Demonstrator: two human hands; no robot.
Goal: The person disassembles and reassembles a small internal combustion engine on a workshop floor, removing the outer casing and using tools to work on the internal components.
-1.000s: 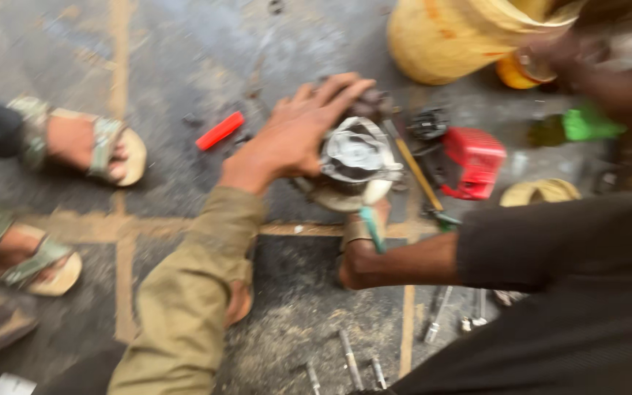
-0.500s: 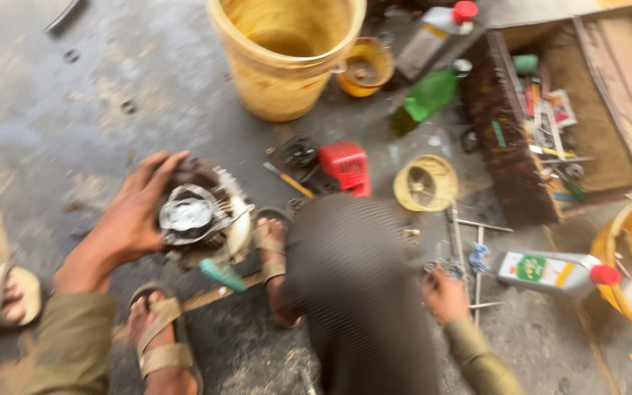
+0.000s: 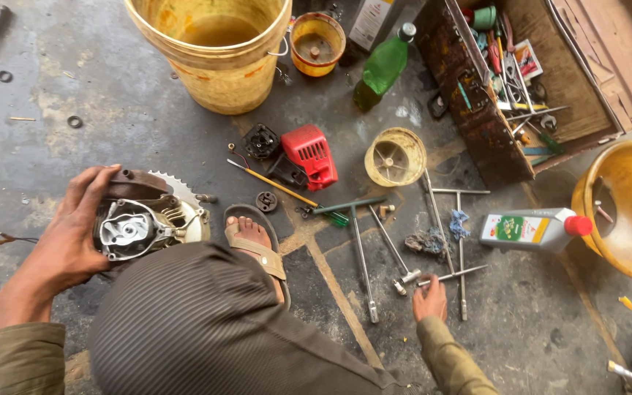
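Head view: left hand [image 3: 67, 234] grips the greasy grey metal engine block [image 3: 140, 223] by its casing; it looks heavy, rigid, slippery. Right of the engine, right hand [image 3: 430, 298], fingers loosely open, touches a steel T-handle wrench [image 3: 448, 276] on the floor.

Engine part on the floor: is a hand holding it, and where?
Yes. The left hand grips the engine part by its left side. The right hand touches a T-wrench.

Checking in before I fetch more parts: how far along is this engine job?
Covers look already removed: the red cover lies on the floor. In hand: the left hand steadies the opened engine; the right hand reaches the T-handle wrenches. Reassembly seems left.
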